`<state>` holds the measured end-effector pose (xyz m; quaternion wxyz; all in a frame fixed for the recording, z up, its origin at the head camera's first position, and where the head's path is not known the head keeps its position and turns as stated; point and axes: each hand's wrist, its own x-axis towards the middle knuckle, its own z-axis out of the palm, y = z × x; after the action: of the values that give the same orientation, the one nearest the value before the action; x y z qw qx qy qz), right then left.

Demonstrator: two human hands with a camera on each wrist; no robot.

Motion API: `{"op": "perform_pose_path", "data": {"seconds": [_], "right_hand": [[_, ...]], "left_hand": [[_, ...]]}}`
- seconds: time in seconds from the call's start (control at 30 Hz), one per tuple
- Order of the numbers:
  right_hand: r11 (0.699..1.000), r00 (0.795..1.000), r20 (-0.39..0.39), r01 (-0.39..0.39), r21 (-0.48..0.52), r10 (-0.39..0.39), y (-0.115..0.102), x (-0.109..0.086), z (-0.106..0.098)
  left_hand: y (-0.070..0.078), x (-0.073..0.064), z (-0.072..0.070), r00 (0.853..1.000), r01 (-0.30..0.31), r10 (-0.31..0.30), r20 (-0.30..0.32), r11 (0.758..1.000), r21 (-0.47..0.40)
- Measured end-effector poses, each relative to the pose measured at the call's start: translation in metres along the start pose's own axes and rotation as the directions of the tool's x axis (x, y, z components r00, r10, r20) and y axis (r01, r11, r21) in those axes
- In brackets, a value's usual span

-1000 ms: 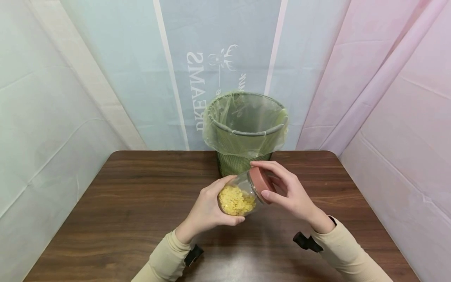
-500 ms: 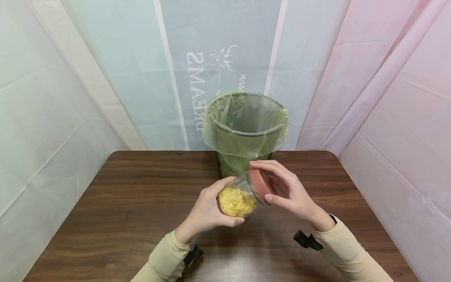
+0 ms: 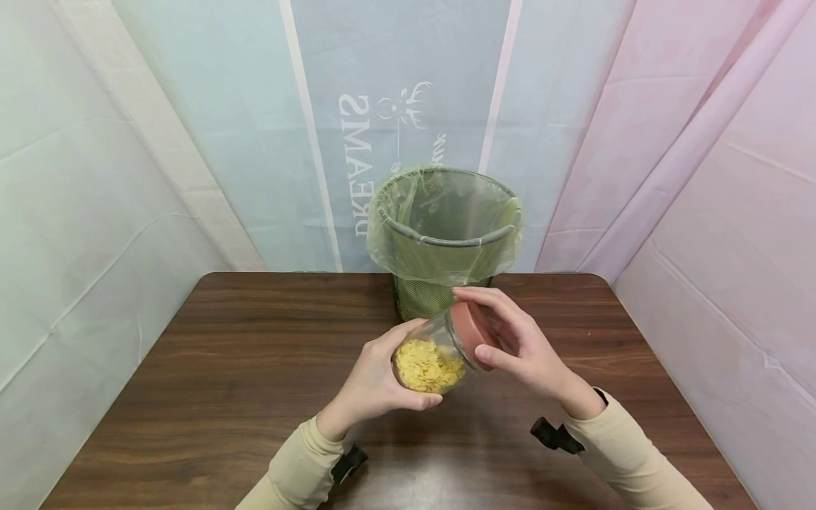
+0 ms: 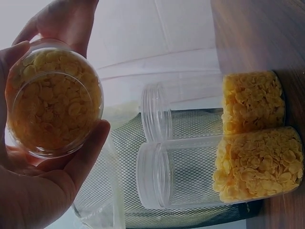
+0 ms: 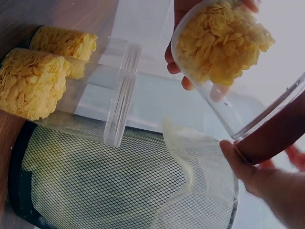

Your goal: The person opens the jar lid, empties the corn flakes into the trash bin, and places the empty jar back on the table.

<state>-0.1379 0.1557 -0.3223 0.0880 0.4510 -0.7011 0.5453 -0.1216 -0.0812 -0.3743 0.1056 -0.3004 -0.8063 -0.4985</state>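
Observation:
A clear jar (image 3: pixel 428 365) of yellow corn flakes is tilted above the table, its lid end raised toward the right. My left hand (image 3: pixel 376 368) grips the jar's body near its base, thumb below and fingers round the far side. At the other end, my right hand (image 3: pixel 525 347) holds the reddish-brown lid (image 3: pixel 470 333) between thumb and fingers. The lid sits on the jar's mouth. In the left wrist view the round base of the jar (image 4: pixel 55 105) faces the camera, packed with flakes. The right wrist view shows bare glass between flakes and lid (image 5: pixel 276 126).
Two more clear jars, a nearer one (image 4: pixel 259 167) and another (image 4: pixel 252 102), stand on the table part-filled with flakes, seen only by the wrist cameras. Behind them is a mesh bin (image 3: pixel 423 294) with a pale green liner (image 3: pixel 446 265). Printed curtains surround the brown table (image 3: pixel 255 354).
The right thumb and fingers have shifted slightly on the lid. Both hands and the tilted jar stay in nearly the same place.

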Motion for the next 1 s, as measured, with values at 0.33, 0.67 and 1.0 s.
{"op": "perform_pose_path", "data": {"seconds": [0.33, 0.67, 1.0], "right_hand": [[0.989, 0.991, -0.083, -0.114, -0.094, 0.106, 0.0009, -0.0027, 0.0026], [0.998, 0.996, -0.074, 0.052, 0.030, -0.049, 0.0037, 0.0003, 0.0015], [0.986, 0.990, -0.087, 0.124, 0.112, -0.114, -0.0011, 0.0064, -0.0023]], "left_hand": [[-0.0003, -0.0007, -0.0009, 0.999, -0.027, 0.027, -0.024, 0.999, 0.025], [-0.0010, -0.0012, -0.0013, 1.000, 0.021, -0.020, 0.020, 0.998, -0.057], [-0.0005, -0.0037, 0.0024, 1.000, 0.006, -0.006, 0.003, 0.990, -0.138]]}}
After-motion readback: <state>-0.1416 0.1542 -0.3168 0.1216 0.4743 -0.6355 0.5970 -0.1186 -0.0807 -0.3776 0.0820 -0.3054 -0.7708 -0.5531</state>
